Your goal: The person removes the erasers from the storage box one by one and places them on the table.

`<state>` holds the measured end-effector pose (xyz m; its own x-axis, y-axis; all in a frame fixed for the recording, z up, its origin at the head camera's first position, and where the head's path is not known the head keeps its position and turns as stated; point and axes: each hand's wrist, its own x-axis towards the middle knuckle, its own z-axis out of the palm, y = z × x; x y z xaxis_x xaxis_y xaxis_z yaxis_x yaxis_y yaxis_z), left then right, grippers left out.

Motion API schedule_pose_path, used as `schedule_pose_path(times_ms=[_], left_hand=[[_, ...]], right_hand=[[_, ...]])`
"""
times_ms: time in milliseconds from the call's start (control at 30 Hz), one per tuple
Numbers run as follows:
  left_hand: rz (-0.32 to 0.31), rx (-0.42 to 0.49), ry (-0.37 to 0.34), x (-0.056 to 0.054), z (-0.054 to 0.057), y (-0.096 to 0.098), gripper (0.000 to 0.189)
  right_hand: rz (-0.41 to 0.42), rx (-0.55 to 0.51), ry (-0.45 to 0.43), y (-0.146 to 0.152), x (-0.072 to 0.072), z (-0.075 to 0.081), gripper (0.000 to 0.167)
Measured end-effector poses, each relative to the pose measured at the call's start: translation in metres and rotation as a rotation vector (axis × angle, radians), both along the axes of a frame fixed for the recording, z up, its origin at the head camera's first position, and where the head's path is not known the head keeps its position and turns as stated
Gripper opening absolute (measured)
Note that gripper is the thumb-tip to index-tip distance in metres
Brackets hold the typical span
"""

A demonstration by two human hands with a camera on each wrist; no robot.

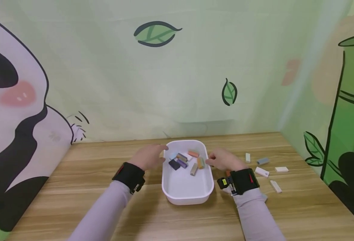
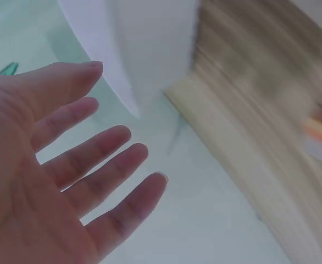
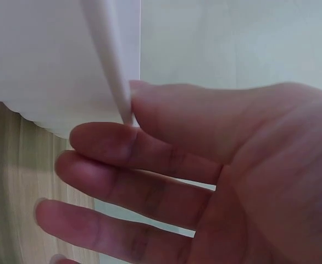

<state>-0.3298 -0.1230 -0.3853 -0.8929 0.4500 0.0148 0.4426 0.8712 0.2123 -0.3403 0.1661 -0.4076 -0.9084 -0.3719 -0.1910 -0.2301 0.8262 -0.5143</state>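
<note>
A white plastic bin (image 1: 187,189) stands on the table with several small coloured blocks inside, among them a dark block (image 1: 174,164), a purple block (image 1: 182,163) and an orange block (image 1: 193,153). My left hand (image 1: 148,156) is beside the bin's left rim. Its fingers are spread and hold nothing; the left wrist view shows a gap between the fingertips and the bin (image 2: 155,44). On the other side, my right hand (image 1: 225,159) pinches the right rim. Thumb and forefinger meet at the bin's edge (image 3: 109,55) in the right wrist view, with the remaining fingers outside the wall.
To the right of the bin lie loose blocks: a grey block (image 1: 262,161), a white block (image 1: 262,172) and several other white ones. More pieces are partly hidden under the right wrist. A printed fabric backdrop (image 1: 104,83) rises behind the wooden table (image 1: 89,174).
</note>
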Motion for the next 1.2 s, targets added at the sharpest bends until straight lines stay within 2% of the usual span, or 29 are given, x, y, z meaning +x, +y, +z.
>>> schedule_pose_path(times_ms=[133, 367, 633, 733, 867, 1200], left_hand=[[-0.028, -0.005, -0.049, -0.008, 0.002, 0.019, 0.038], [-0.091, -0.056, -0.068, -0.016, -0.013, 0.038, 0.031], [-0.026, -0.020, -0.140, -0.017, -0.037, 0.046, 0.022], [-0.017, -0.017, -0.116, -0.016, -0.045, 0.047, 0.022], [-0.009, -0.033, -0.051, -0.015, -0.052, 0.048, 0.022], [0.010, -0.008, -0.003, -0.015, -0.058, 0.049, 0.019]], right_hand=[[0.003, 0.005, 0.009, 0.000, -0.001, -0.001, 0.026], [0.001, 0.007, -0.003, -0.001, -0.001, 0.000, 0.025], [-0.002, 0.017, -0.002, 0.000, -0.002, 0.000, 0.025], [0.007, 0.014, 0.005, 0.000, -0.002, -0.001, 0.025], [0.012, 0.008, 0.007, 0.000, -0.001, -0.001, 0.025], [0.009, -0.004, -0.003, 0.000, -0.001, 0.000, 0.026]])
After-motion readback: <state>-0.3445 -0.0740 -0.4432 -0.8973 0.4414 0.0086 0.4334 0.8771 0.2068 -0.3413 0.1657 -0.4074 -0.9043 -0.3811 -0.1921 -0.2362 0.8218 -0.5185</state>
